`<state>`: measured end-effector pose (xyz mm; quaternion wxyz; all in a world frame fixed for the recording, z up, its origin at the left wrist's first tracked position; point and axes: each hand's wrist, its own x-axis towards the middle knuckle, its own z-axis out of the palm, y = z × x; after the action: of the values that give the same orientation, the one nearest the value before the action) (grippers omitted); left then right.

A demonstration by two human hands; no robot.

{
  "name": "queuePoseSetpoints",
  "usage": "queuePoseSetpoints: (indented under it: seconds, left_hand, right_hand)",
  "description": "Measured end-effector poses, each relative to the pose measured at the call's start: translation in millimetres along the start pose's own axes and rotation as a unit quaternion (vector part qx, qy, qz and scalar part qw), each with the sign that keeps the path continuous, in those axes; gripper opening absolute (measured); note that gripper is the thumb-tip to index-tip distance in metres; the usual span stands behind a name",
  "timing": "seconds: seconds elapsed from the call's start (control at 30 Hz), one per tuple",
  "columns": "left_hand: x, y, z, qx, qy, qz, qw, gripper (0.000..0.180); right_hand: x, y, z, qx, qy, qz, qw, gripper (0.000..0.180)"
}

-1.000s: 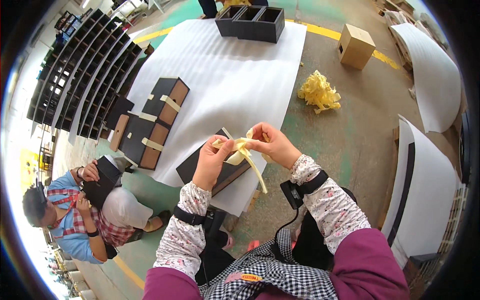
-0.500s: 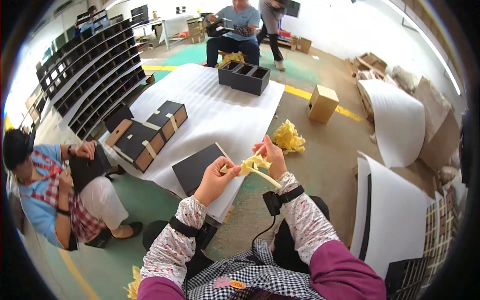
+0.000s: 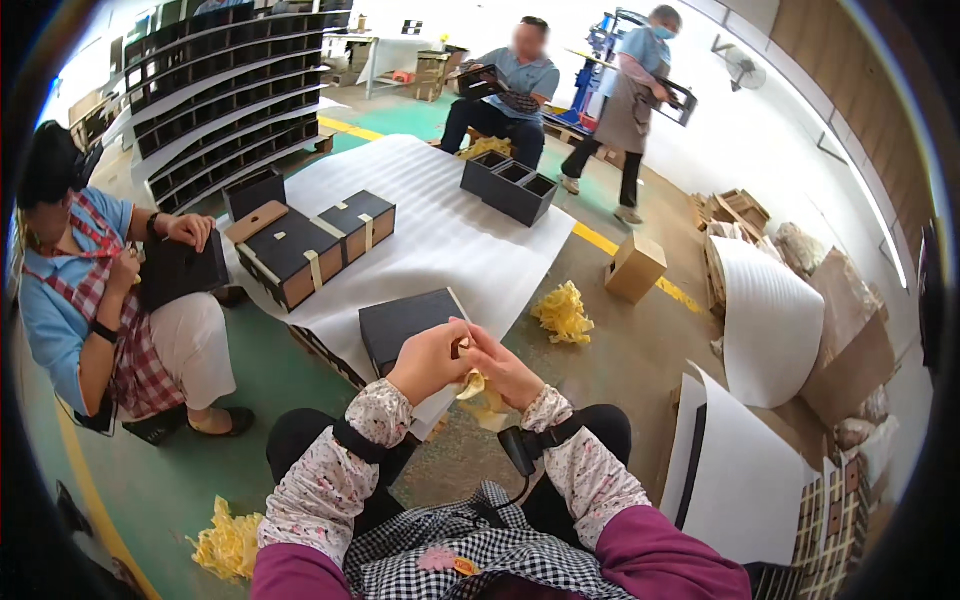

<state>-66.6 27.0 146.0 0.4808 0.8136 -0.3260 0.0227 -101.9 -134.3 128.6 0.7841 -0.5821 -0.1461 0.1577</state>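
Note:
My left hand [image 3: 428,364] and my right hand [image 3: 506,368] meet in front of me, fingers closed round crumpled pale yellow tape [image 3: 473,386]. A loose end of it dangles below the fingers. Just beyond my hands, at the near edge of the white foam sheet, lies a dark grey box [image 3: 405,318], partly hidden by my left hand.
Dark boxes with pale tape strips [image 3: 300,245] and a box with open compartments [image 3: 508,190] rest on the white foam sheet [image 3: 420,255]. Yellow tape heaps [image 3: 563,313] and a wooden box [image 3: 635,267] are on the floor. Co-workers sit left and ahead; another carries a dark frame.
My hands have come together, and the tape that was stretched between them is now bunched in the fingers. The view has shifted, and the standing person at the back shows more fully.

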Motion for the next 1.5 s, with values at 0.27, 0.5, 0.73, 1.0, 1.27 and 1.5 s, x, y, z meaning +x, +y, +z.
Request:
queuePoseSetpoints:
  seconds: [0.27, 0.5, 0.73, 1.0, 1.27, 1.5]
  left_hand:
    - [14.6, -62.9, 2.3, -0.102, -0.272, -0.121, 0.949, 0.035]
    - [32.0, -152.9, 0.1, 0.271, -0.059, -0.102, 0.955, 0.059]
    - [25.8, -189.8, 36.9, 0.383, 0.011, -0.13, 0.914, 0.067]
    - [24.2, -190.6, 37.6, 0.381, 0.024, -0.124, 0.916, 0.066]
    - [25.4, -188.1, 37.2, 0.372, 0.019, -0.131, 0.919, 0.066]
    - [25.3, -185.0, 35.3, 0.374, 0.008, -0.132, 0.918, 0.065]
  right_hand:
    - [-2.1, 46.0, -55.4, -0.168, -0.08, 0.175, 0.967, 0.042]
    - [-1.1, 151.6, -74.0, -0.125, 0.011, 0.22, 0.967, 0.057]
    - [60.8, 175.1, -62.7, -0.033, 0.174, 0.136, 0.975, 0.051]
    - [68.2, 193.9, -45.8, 0.074, 0.234, 0.132, 0.96, 0.028]
    - [3.5, 182.7, -58.9, 0.017, 0.162, 0.2, 0.966, 0.026]
    - [-40.8, 137.7, -72.3, 0.121, 0.274, 0.17, 0.939, 0.026]
